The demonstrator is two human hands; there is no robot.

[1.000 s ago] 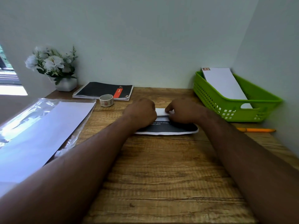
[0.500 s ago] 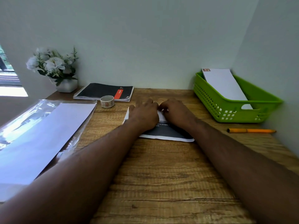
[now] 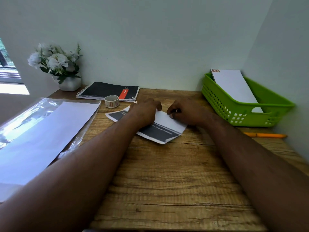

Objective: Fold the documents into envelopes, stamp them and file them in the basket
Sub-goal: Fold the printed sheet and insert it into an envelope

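Both hands cover document middle; fingers' grip unclear.

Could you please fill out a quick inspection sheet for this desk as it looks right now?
Surface: wooden desk, grain visible, set in a wall corner.
Job's things: printed document lying partly folded mid-desk; green basket at right holds one stamped envelope; stamp roll behind the document; blank envelopes in a plastic sleeve at left.
Clutter: spiral notebook at the back; orange pen in front of the basket; potted white flowers in the left corner.
Grippers: left hand rests on the document; right hand pinches its folded flap.
Cables: nothing seen.
Surroundings: plain pale walls; window at far left.
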